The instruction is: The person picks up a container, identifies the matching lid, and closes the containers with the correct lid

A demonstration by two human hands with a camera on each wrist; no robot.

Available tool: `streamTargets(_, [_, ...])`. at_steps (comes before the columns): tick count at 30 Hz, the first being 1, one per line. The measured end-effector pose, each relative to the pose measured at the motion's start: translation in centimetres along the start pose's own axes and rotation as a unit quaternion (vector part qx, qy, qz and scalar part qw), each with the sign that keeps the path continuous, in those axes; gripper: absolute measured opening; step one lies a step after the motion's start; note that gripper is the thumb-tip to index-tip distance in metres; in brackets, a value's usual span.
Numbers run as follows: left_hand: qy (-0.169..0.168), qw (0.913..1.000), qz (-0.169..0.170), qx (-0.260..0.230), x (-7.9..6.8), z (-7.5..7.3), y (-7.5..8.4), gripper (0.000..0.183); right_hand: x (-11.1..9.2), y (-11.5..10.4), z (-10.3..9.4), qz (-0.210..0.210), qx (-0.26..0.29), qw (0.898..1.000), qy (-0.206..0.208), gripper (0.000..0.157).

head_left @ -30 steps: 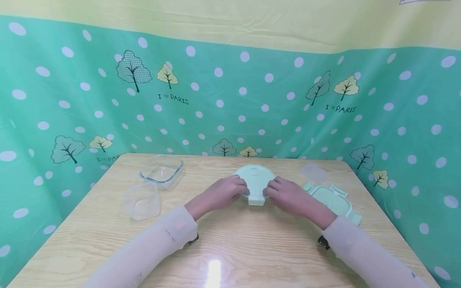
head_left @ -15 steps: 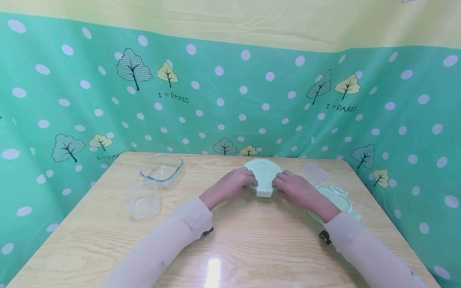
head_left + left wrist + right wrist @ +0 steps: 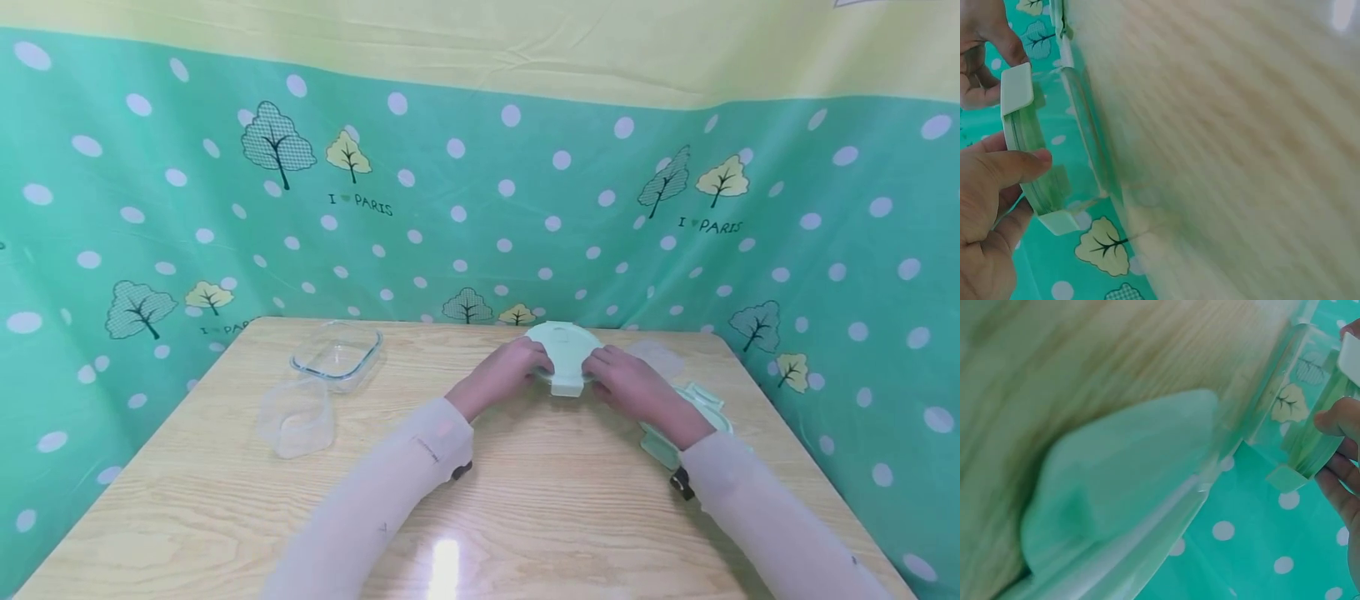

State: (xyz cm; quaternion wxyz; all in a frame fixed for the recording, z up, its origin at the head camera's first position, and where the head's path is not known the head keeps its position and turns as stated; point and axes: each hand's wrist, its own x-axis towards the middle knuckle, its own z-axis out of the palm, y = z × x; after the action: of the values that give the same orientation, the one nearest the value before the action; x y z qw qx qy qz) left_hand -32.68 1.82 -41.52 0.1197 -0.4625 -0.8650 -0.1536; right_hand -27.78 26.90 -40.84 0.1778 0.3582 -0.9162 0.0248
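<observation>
Both hands have a round food container [image 3: 564, 343] with a pale green snap lid near the back of the table, right of the middle. My left hand [image 3: 516, 367] grips its left side, and my right hand [image 3: 628, 380] the right side. In the left wrist view, clear walls show below the lid, and a thumb presses the lid's edge between two clasp flaps [image 3: 1017, 89]. The right wrist view has the other thumb on the edge beside a flap [image 3: 1287, 479] that hangs out from the side.
Partly under my right forearm lies a rectangular green lid [image 3: 660, 450], with a thin translucent sheet [image 3: 660, 358] behind it. On the left stand a rectangular glass dish [image 3: 341, 382] and a translucent plastic piece [image 3: 300, 429]. A dotted curtain [image 3: 465, 233] hangs behind the table.
Both hands have carried the round container to the right and farther back, toward the table's rear edge. The things on the left have stayed put.
</observation>
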Motion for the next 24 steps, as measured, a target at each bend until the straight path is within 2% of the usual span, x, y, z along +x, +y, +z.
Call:
streamTargets(9, [-0.003, 0.9999, -0.016, -0.005, 2.4, 0.5, -0.2, 0.027, 0.2, 1.8, 0.4, 0.026, 0.01, 1.0, 0.005, 0.032])
streamTargets(15, [-0.016, 0.9984, -0.052, -0.013, 3.8, 0.7, -0.1, 0.031, 0.5, 2.8, 0.6, 0.039, 0.014, 0.999, 0.006, 0.031])
streamTargets(24, [-0.005, 0.9954, -0.088, -0.038, 5.1, 1.2, -0.1, 0.029, 1.1, 3.9, 0.4, 0.071, 0.02, 0.997, -0.014, 0.028])
